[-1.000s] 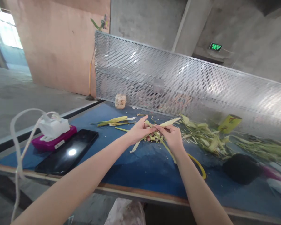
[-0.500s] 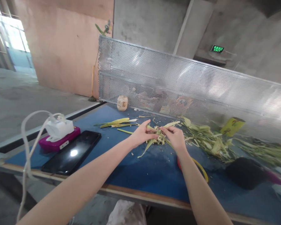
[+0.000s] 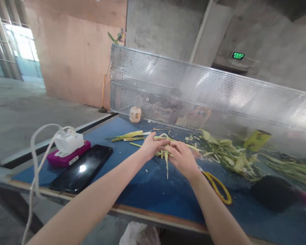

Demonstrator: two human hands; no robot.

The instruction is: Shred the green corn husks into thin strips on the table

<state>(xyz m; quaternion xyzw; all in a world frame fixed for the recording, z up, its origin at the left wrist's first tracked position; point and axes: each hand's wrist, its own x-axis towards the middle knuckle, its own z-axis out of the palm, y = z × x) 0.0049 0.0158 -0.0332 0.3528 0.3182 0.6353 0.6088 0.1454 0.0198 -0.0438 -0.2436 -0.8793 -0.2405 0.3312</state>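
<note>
Pale green corn husk strips (image 3: 166,162) are pinched between my two hands over the middle of the blue table, and one thin end hangs down. My left hand (image 3: 151,148) closes on them from the left, fingers pointing inward. From the right, my right hand (image 3: 183,158) meets it with fingertips bent over the same strips. The fingers partly hide the husk. Small shreds lie under and around the hands. Yellow-handled scissors (image 3: 219,190) rest beside my right forearm, their blades mostly covered.
A husk pile (image 3: 229,153) lies right, near a yellow can (image 3: 257,140) and a dark object (image 3: 272,194). Loose husk strips (image 3: 129,136) and a beige roll (image 3: 135,115) are at left-back. A phone (image 3: 81,168) and a magenta box (image 3: 68,154) with cables sit left. Perforated metal (image 3: 158,81) borders the back.
My right hand has turned over and moved in closer to my left hand. The husk end now hangs down between them. More of the scissors' handles show, and the view has shifted slightly.
</note>
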